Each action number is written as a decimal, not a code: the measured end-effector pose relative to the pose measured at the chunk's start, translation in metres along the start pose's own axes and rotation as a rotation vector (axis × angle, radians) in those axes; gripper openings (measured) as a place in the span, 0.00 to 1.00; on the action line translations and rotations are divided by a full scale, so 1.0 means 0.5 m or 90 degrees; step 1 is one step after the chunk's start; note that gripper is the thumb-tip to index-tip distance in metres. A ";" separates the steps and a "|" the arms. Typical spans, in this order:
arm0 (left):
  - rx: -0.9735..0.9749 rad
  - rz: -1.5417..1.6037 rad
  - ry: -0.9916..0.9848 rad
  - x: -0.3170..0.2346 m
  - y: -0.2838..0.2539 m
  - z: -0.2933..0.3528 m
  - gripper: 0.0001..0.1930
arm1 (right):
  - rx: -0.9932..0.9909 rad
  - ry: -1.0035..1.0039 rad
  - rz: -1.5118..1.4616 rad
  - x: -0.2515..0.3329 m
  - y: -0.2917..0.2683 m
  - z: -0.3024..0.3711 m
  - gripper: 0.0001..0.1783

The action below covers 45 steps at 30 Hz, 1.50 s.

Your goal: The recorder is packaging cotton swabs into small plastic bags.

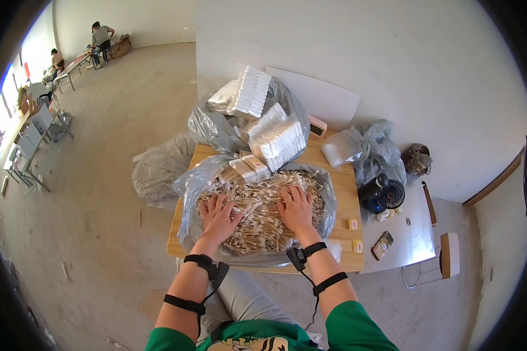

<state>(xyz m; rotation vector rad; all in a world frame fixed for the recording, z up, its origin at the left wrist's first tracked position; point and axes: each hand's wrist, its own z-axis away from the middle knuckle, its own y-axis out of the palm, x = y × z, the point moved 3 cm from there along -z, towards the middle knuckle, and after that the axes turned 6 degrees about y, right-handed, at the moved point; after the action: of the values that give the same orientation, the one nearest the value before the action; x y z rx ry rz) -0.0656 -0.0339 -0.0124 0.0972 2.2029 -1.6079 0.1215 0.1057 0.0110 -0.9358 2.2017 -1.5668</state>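
while the wooden table (348, 193) bore the clear plastic bag (188, 193), i saw my left hand (218, 217) and right hand (296, 209) lying flat, fingers spread, gripping nothing, on the heap of cotton swabs (257, 210).

A bare concrete floor (129, 105) runs back through a wide, sparsely furnished room with plain white walls (392, 52). Daylight comes in from windows (6, 93) along the left side, where a row of grey chairs (32, 140) and long tables (70, 67) stands. At the far end two people (99, 36) sit at work beside cardboard boxes (122, 47). A brown skirting strip (498, 178) lines the right wall, near a small white-framed stool (445, 257).
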 end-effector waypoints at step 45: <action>0.145 -0.036 -0.141 -0.033 0.030 0.009 0.26 | 0.105 0.049 0.009 0.069 0.056 -0.003 0.22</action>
<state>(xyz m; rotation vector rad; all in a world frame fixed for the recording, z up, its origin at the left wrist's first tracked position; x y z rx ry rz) -0.0451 -0.0300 -0.0211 -0.0763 1.8687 -1.8028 0.0851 0.0900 -0.0093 -0.8221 2.0856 -1.7741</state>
